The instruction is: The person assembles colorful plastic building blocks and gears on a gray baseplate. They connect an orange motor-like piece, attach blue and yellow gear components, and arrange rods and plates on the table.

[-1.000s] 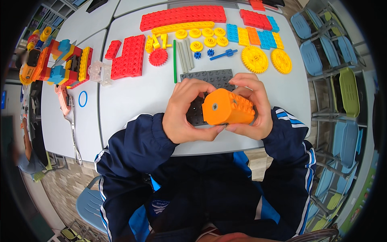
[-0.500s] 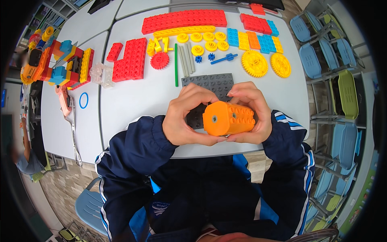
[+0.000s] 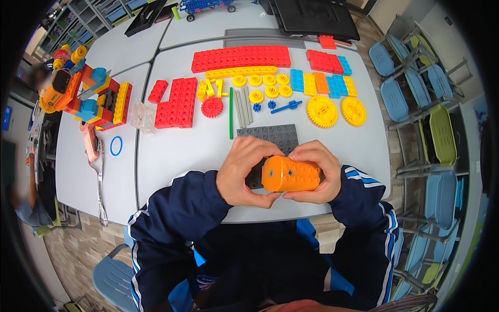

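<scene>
Between my two hands is an orange studded block (image 3: 292, 174), chunky and rounded at its left end, with small dark holes in it. My left hand (image 3: 245, 169) curls around its left end and my right hand (image 3: 321, 169) wraps its right end, both with bent fingers. Just beneath and beyond the hands lies a dark grey studded plate (image 3: 278, 135), partly hidden by them. Past it are a green rod (image 3: 231, 113), grey rods (image 3: 243, 106), a blue axle piece (image 3: 287, 106) and two big yellow gears (image 3: 322, 111).
Red bricks (image 3: 176, 103), a red gear (image 3: 212, 107), long red beams (image 3: 240, 58) and small yellow wheels (image 3: 255, 97) lie farther out. At left stand a built brick model (image 3: 99, 99), clear pieces (image 3: 142, 118) and a pink strap item (image 3: 89, 141). Chairs (image 3: 442, 135) line the right.
The view has tilted, so the table's far side shows more and its things sit lower in the picture. The orange block has turned slightly in my hands, which still hold it.
</scene>
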`<state>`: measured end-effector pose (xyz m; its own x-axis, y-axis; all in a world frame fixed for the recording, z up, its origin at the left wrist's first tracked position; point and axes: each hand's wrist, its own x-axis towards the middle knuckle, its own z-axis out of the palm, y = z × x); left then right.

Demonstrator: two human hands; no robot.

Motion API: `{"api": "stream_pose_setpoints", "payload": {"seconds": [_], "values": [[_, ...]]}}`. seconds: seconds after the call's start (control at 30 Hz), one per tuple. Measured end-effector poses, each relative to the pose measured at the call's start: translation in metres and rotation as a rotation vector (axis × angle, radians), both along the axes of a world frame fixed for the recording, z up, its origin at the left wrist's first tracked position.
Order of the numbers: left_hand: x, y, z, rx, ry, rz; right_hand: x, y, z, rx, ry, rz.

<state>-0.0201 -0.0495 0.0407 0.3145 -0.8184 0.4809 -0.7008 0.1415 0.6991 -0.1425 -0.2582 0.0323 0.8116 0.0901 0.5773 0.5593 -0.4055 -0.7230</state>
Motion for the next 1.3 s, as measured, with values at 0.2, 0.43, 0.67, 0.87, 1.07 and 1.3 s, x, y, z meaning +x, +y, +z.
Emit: {"api": "stream_pose_setpoints", "payload": {"seconds": [0.2, 0.43, 0.67, 0.87, 1.07, 1.3], "values": [[-0.008, 0.001, -0.004, 0.011, 0.025, 0.099, 0.003, -0.003, 0.0, -0.073, -0.046, -0.02], [-0.001, 0.003, -0.001, -0.087, -0.229, 0.138, 0.002, -0.002, 0.001, -0.037, -0.03, -0.037], [0.006, 0.004, -0.004, -0.025, -0.285, 0.147, 0.006, -0.005, -0.011, -0.014, -0.058, -0.043], [0.009, -0.001, -0.012, 0.003, -0.269, 0.024, 0.003, -0.001, -0.014, -0.136, -0.099, -0.023], [0.014, 0.006, -0.008, -0.093, -0.3, 0.046, 0.008, -0.007, -0.008, -0.044, -0.115, -0.016], [0.05, 0.015, -0.02, -0.25, 0.144, 0.548, 0.016, -0.026, -0.005, -0.065, -0.073, -0.435]]}}
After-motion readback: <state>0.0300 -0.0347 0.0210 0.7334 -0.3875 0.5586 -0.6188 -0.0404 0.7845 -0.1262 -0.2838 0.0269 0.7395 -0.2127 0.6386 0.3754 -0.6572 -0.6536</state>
